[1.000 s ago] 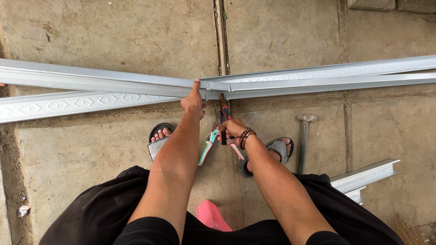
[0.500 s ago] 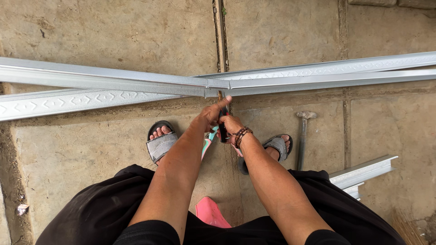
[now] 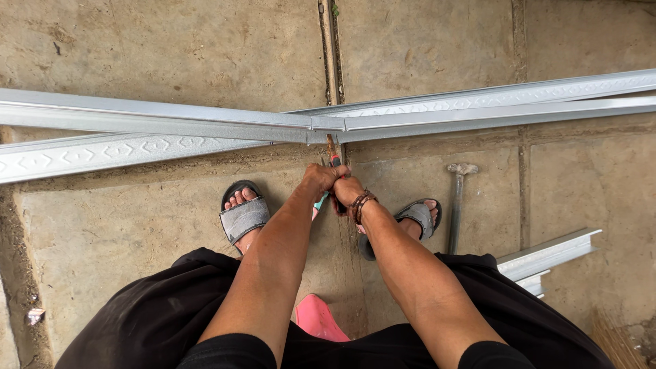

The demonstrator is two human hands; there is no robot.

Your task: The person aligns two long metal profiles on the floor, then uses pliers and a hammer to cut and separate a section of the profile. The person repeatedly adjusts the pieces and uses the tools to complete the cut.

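- Both hands, left hand and right hand, are clenching red-handled metal snips together.
- Blades are biting the long silver embossed metal channel lying on the concrete floor.
- Judged best: keeping blades square, squeezing steadily.

Three long metal channels, one short offcut, one hammer, two sandals, one snips.

Metal rails ahead (hammer rightward)
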